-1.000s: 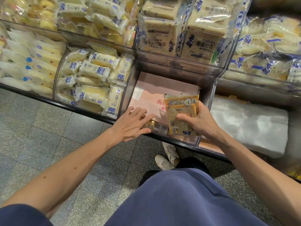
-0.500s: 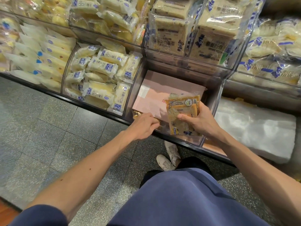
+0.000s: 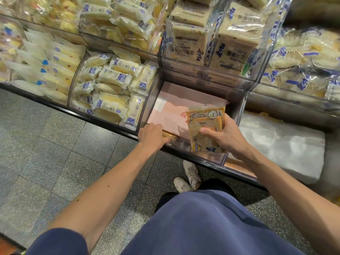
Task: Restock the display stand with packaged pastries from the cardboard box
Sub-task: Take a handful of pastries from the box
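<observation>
My right hand (image 3: 226,137) grips a stack of orange-yellow packaged pastries (image 3: 204,126), held upright at the front of a clear display bin (image 3: 217,159). A pink sheet (image 3: 173,109) lines the bottom of that bin. My left hand (image 3: 152,135) reaches into the bin's front left corner, its fingers curled round another orange pastry pack (image 3: 170,135) lying flat there. The cardboard box is out of view.
Neighbouring bins hold several white-and-yellow wrapped cakes (image 3: 114,91), with bagged bread loaves (image 3: 217,45) on the shelf above. A white foam slab (image 3: 279,146) lies to the right. Grey tiled floor (image 3: 55,144), my white shoes (image 3: 187,179) and blue-clad knee are below.
My left hand went from lying flat and open on the bin's front edge to curling round a pastry pack in the corner. The right hand kept its stack almost still.
</observation>
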